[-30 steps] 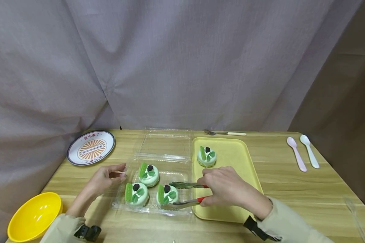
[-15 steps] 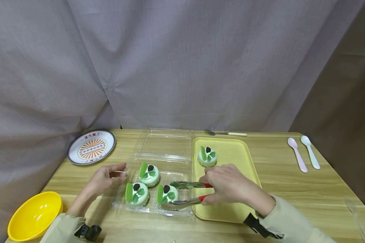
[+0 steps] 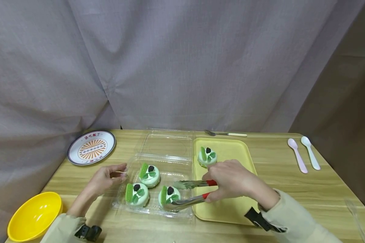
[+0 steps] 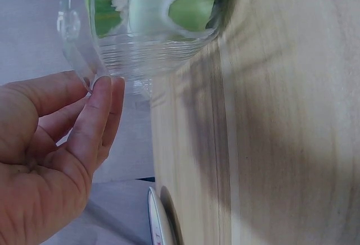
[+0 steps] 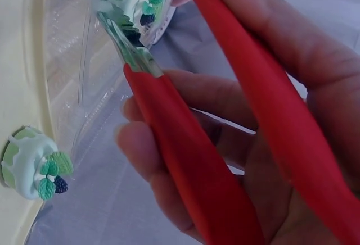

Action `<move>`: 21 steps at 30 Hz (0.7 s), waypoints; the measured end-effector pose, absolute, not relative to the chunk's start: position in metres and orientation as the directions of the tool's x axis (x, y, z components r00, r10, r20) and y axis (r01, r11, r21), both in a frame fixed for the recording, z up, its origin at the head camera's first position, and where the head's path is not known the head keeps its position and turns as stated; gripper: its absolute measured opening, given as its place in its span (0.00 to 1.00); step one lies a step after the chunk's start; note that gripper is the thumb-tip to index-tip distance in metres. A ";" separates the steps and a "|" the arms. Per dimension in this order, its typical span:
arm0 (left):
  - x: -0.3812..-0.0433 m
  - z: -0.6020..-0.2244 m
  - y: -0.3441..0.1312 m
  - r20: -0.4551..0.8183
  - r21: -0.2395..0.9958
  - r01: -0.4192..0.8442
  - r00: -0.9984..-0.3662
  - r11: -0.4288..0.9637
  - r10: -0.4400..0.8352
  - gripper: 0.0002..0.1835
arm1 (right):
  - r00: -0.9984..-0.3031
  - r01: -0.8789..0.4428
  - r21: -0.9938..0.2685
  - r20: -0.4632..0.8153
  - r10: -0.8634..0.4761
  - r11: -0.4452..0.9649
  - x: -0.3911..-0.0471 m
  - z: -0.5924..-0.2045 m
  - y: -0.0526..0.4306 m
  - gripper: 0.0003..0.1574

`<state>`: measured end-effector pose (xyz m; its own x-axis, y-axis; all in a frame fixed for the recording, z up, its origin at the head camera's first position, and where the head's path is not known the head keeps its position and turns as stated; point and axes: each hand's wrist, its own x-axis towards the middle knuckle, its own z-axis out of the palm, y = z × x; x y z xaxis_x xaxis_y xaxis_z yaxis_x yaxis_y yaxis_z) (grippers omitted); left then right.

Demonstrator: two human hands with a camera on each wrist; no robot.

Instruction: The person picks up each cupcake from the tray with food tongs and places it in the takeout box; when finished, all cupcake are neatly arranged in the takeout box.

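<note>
My left hand (image 3: 104,180) pinches the left rim of a clear plastic hinged box (image 4: 138,57), whose lid (image 3: 167,143) lies folded back. Inside are three small pale-green cakes topped with a dark berry and leaves: one at the back (image 3: 149,179), one at front left (image 3: 141,199) and one at front right (image 3: 164,194). My right hand (image 3: 231,180) grips red-handled metal tongs (image 5: 180,144). The tongs' arms are spread, one in front of the front-right cake and one behind its right side. Whether both touch it, I cannot tell.
A yellow tray (image 3: 231,146) with another such cake (image 3: 206,160) adjoins the box on the right. A fork (image 3: 225,134) lies behind it. Two spoons (image 3: 298,157) lie far right, a patterned plate (image 3: 91,136) back left, a yellow bowl (image 3: 33,219) front left.
My right hand and the tongs have shifted slightly right, and the front-right cake has slid a little right with them. The left hand stays at the box rim.
</note>
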<state>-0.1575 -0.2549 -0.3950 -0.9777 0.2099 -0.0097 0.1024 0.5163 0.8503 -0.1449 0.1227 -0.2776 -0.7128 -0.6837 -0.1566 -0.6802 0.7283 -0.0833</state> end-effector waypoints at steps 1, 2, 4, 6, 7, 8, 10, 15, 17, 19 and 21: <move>-0.158 -0.395 -0.255 -0.008 0.848 0.105 -0.978 0.519 0.210 0.28 | -0.711 -0.682 -0.087 -0.155 -0.686 0.726 -0.145 -0.277 0.124 0.17; -0.158 -0.395 -0.255 -0.008 0.848 0.105 -0.978 0.519 0.210 0.28 | -0.707 -0.686 -0.092 -0.149 -0.691 0.722 -0.146 -0.277 0.126 0.17; -0.158 -0.395 -0.255 -0.008 0.851 0.103 -0.978 0.515 0.208 0.28 | -0.703 -0.691 -0.103 -0.133 -0.698 0.716 -0.146 -0.277 0.130 0.16; -0.158 -0.395 -0.255 -0.006 0.852 0.105 -0.978 0.514 0.209 0.28 | -0.703 -0.693 -0.121 -0.105 -0.703 0.711 -0.146 -0.278 0.136 0.16; -0.158 -0.395 -0.254 -0.005 0.852 0.106 -0.978 0.512 0.210 0.28 | -0.706 -0.690 -0.134 -0.088 -0.702 0.711 -0.147 -0.278 0.140 0.17; -0.157 -0.395 -0.254 -0.004 0.853 0.107 -0.977 0.511 0.211 0.28 | -0.715 -0.682 -0.150 -0.069 -0.696 0.716 -0.147 -0.278 0.145 0.20; -0.157 -0.395 -0.253 -0.003 0.853 0.108 -0.977 0.510 0.213 0.28 | -0.740 -0.657 -0.199 -0.014 -0.672 0.727 -0.148 -0.278 0.156 0.27; -0.157 -0.394 -0.253 -0.012 0.857 0.093 -0.980 0.507 0.201 0.28 | -0.814 -0.579 -0.325 0.177 -0.554 0.748 -0.160 -0.286 0.195 0.40; -0.157 -0.394 -0.254 -0.010 0.855 0.097 -0.979 0.509 0.203 0.28 | -0.832 -0.554 -0.341 0.246 -0.497 0.759 -0.169 -0.294 0.213 0.42; -0.156 -0.394 -0.254 -0.012 0.855 0.095 -0.979 0.510 0.203 0.29 | -0.852 -0.520 -0.347 0.277 -0.445 0.780 -0.177 -0.304 0.231 0.41; -0.156 -0.393 -0.254 -0.013 0.852 0.096 -0.979 0.514 0.203 0.29 | -0.863 -0.497 -0.342 0.292 -0.413 0.798 -0.184 -0.315 0.248 0.41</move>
<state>-0.1558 -0.2538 -0.3931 -0.9790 0.2035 -0.0126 0.0959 0.5142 0.8523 -0.1836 0.2478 -0.3154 -0.8628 -0.4127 0.2919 -0.4971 0.7976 -0.3416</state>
